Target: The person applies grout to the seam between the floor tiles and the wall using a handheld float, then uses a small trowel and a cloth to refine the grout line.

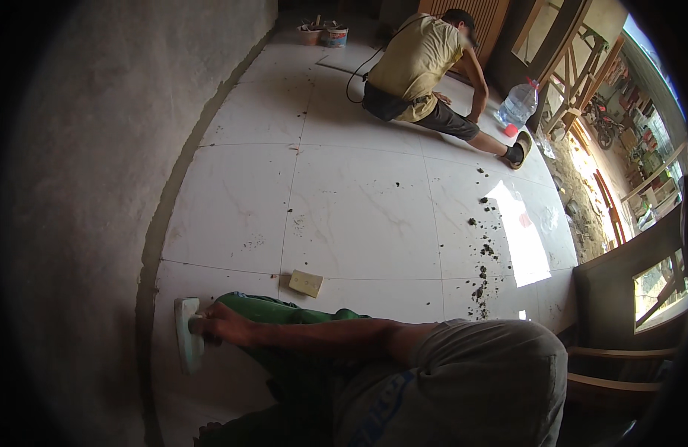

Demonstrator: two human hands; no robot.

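My right arm reaches across to the left over my green trousers (284, 307). At its end my right hand (223, 325) is closed around the handle of a pale green-white hand float (186, 335). The float is a long flat plate, slightly blurred, and it is at the white tiled floor (359, 223) beside the wall strip. A small yellow, sponge-like block (305, 283) lies on the tiles ahead of my knee. My left hand cannot be made out; a small dark shape at the lower left edge is too dim to name.
A grey wall (98, 186) with a rough strip at its foot runs along the left. Dark crumbs (482, 276) litter the right-hand tiles. Ahead, another person (422, 67) sits on the floor near a large clear bottle (517, 104). Buckets (334, 34) stand at the back.
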